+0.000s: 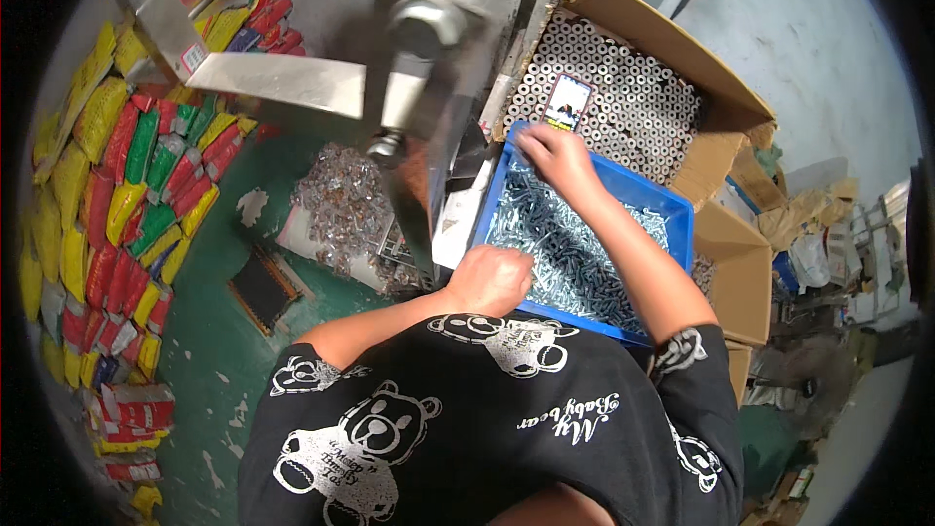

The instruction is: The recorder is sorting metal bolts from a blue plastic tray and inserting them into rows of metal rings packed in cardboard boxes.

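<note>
A blue plastic bin (pixel 682 234) stands in front of me, holding many small metal pins (pixel 584 258), some bright silver and some dark. Over its near left edge is my left hand (pixel 490 280), curled into a fist; whatever it may hold is hidden. At the bin's far left corner, my right hand (pixel 553 154) has its fingers drawn together, slightly blurred, and I cannot make out anything in them. Just beyond that hand, a phone with a lit screen (pixel 568 102) rests on upright round pieces with centre holes (pixel 623 68) in a cardboard box (pixel 672 24).
To the left of the bin stands a metal machine (pixel 429 24) with a projecting arm. A heap of small shiny parts (pixel 341 190) lies beyond my left forearm. Red, yellow and green sacks (pixel 117 205) are stacked at far left. More cardboard boxes (pixel 742 273) stand at right.
</note>
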`<state>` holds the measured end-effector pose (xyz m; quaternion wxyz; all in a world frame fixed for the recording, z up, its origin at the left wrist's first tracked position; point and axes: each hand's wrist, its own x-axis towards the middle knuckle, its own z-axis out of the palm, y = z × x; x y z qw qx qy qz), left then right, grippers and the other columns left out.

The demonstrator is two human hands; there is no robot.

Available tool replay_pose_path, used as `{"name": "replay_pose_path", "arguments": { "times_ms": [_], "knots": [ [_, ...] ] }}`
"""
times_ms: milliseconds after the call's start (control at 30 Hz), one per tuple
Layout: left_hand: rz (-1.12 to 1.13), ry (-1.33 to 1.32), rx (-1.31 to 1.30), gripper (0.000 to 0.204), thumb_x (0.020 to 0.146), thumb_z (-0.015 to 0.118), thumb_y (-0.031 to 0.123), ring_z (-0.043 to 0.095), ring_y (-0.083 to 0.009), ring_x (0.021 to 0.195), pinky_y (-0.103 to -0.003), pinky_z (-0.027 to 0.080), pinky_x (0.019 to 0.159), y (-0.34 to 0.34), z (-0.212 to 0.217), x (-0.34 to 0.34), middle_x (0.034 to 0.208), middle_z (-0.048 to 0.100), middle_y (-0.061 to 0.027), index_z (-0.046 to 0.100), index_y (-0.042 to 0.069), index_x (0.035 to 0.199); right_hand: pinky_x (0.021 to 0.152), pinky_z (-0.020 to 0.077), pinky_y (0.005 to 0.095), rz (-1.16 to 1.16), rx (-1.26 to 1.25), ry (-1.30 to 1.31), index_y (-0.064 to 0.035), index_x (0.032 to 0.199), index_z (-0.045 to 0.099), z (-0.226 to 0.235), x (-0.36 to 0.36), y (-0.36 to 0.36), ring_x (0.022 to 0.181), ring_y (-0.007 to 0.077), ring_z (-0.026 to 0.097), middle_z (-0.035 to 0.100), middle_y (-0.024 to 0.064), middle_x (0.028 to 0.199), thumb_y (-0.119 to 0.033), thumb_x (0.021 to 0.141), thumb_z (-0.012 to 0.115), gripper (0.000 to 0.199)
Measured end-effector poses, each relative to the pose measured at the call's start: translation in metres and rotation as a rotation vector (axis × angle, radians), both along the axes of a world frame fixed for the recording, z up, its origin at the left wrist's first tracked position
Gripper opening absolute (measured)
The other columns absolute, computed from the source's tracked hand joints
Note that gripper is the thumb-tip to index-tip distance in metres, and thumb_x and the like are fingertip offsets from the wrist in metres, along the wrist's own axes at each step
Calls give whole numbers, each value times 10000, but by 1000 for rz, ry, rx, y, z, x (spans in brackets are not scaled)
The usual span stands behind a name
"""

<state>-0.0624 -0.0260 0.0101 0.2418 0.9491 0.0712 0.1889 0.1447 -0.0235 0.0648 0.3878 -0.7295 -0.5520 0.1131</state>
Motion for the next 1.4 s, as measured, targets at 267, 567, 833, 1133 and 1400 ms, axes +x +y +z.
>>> {"name": "replay_pose_path", "arguments": {
  "times_ms": [267,567,833,1133,1400],
  "knots": [
    [-1,30,-18,155,803,563,135,643,-375,682,-492,519,664,-1,5,2,719,640,-178,619,25,709,761,537,309,58,218,-54,-48,1285,585,-9,12,8,832,175,692,690,148,977,-185,955,577,358],
    [28,29,-34,143,816,580,147,632,-411,716,-500,502,647,-7,10,6,757,644,-199,655,28,788,598,515,251,-750,277,529,28,1141,653,-50,78,-365,672,122,633,676,84,843,-90,981,540,228],
    [120,111,21,169,846,603,72,681,-342,793,-395,529,732,-12,16,7,887,695,-189,727,34,954,595,505,315,-1552,435,574,-11,1011,687,-185,101,-613,683,193,663,685,115,801,-218,967,562,245],
    [82,112,52,159,838,599,82,664,-350,740,-399,519,686,-21,8,17,847,683,-187,719,33,931,841,515,492,-1388,-794,-34,-12,1136,658,-288,138,-639,928,445,638,643,304,1060,-204,872,572,338],
    [134,176,14,148,824,609,83,674,-347,760,-400,533,703,-20,21,20,854,694,-174,723,38,908,811,531,454,-1247,-772,-346,11,1047,665,-286,106,-624,942,427,638,589,311,1171,-28,830,583,236]
  ]
}}
